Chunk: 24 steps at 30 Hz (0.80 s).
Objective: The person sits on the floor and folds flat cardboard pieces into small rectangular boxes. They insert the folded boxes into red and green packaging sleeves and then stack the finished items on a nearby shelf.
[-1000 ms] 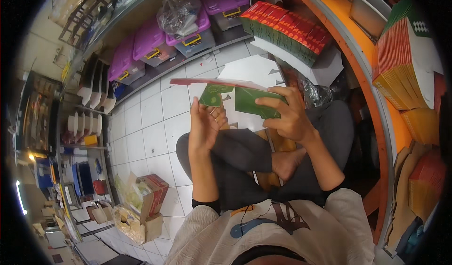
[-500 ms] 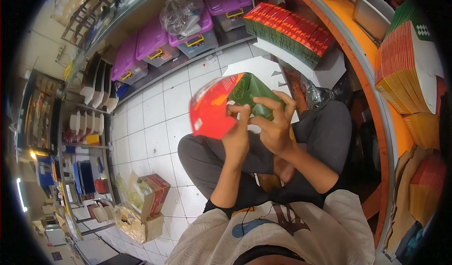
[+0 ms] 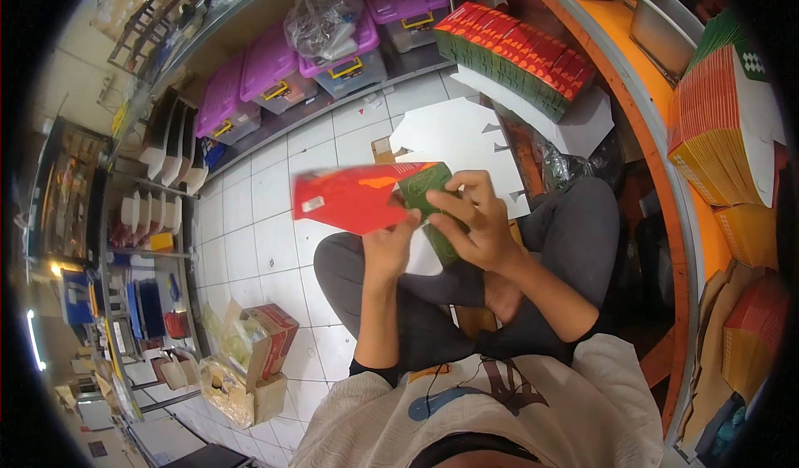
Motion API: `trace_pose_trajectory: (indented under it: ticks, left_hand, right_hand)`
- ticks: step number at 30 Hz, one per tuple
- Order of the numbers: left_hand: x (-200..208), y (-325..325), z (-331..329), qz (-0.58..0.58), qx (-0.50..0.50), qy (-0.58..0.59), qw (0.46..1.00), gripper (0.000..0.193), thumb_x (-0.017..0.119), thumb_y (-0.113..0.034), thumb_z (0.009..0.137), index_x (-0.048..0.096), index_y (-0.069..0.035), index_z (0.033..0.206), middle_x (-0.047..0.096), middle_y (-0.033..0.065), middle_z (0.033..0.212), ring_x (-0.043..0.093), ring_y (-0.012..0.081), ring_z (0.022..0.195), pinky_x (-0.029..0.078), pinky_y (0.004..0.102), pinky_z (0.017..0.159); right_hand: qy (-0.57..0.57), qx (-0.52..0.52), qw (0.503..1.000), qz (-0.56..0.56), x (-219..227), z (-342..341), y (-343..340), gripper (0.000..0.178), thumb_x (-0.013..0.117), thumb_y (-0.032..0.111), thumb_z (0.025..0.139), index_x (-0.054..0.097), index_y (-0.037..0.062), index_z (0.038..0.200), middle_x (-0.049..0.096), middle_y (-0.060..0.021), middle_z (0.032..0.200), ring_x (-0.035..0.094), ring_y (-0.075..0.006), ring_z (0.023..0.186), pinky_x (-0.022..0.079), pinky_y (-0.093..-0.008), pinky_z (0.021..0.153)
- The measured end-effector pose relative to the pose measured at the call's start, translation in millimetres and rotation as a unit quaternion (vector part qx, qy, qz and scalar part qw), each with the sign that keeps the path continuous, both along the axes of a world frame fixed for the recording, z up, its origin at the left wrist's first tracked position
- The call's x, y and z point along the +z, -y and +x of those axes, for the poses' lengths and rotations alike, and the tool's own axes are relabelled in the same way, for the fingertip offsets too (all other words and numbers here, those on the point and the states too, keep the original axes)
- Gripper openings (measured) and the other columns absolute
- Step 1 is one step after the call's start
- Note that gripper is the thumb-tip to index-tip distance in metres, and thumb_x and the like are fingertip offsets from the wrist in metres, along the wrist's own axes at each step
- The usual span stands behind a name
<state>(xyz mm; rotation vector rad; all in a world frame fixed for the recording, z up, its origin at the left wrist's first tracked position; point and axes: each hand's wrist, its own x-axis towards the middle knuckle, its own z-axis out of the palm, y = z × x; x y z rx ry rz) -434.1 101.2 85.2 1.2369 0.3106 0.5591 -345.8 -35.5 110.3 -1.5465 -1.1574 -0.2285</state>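
A partly folded red-and-green cardboard box (image 3: 354, 195) hangs above my crossed legs. My left hand (image 3: 389, 247) is closed on its near edge, with the red panel stretching out to the left. At the green side, my right hand (image 3: 476, 218) has bent fingers on the panel and along its edge. A white inner flap (image 3: 420, 252) shows below, between the hands. Beyond the box, white flat box blanks (image 3: 445, 135) lie on the floor.
Finished-looking red-and-green boxes (image 3: 516, 56) stand in a row at the back right. Purple-lidded bins (image 3: 337, 48) line a low shelf behind. An orange table (image 3: 616, 27) at right carries stacked cartons (image 3: 720, 135). An opened carton (image 3: 262, 356) sits on the tiled floor at left.
The box has swung left and down and its red panel now spreads out flatter. Both hands have shifted slightly left and lower. More of the white blanks shows.
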Motion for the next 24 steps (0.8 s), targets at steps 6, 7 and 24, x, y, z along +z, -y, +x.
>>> trace_pose_trajectory:
  ticks: [6, 7, 24]
  left_hand:
    - [7, 14, 2, -0.135, -0.023, -0.003, 0.991, 0.017, 0.06, 0.004, 0.077, 0.047, -0.007, 0.08, 0.042, -0.0008, 0.074, 0.041, 0.0075, 0.065, 0.036, 0.0217, 0.057]
    - [2, 12, 2, -0.084, -0.035, -0.004, 0.996, 0.016, 0.06, 0.005, 0.076, 0.048, -0.007, 0.078, 0.043, -0.0007, 0.074, 0.042, 0.0078, 0.065, 0.036, 0.0218, 0.057]
    - [-15, 30, 25, 0.139, 0.068, -0.06, 0.986, 0.016, 0.064, -0.001, 0.079, 0.058, -0.003, 0.094, 0.056, 0.0027, 0.085, 0.053, 0.0092, 0.075, 0.044, 0.0247, 0.063]
  right_hand:
    - [-0.105, -0.05, 0.993, -0.01, 2, -1, -5, 0.058, 0.067, 0.016, 0.079, 0.044, 0.0073, 0.131, 0.046, -0.0114, 0.095, 0.053, -0.0199, 0.066, 0.045, -0.0263, 0.06]
    - [-0.117, -0.045, 0.992, -0.02, 0, 3, -3, 0.058, 0.067, 0.017, 0.08, 0.043, 0.0056, 0.132, 0.046, -0.0103, 0.094, 0.052, -0.0171, 0.064, 0.043, -0.0247, 0.058]
    - [-0.214, -0.015, 0.976, 0.033, -6, 43, 5, 0.015, 0.066, 0.005, 0.078, 0.068, 0.002, 0.093, 0.046, -0.0013, 0.081, 0.043, -0.0072, 0.063, 0.035, -0.0206, 0.055]
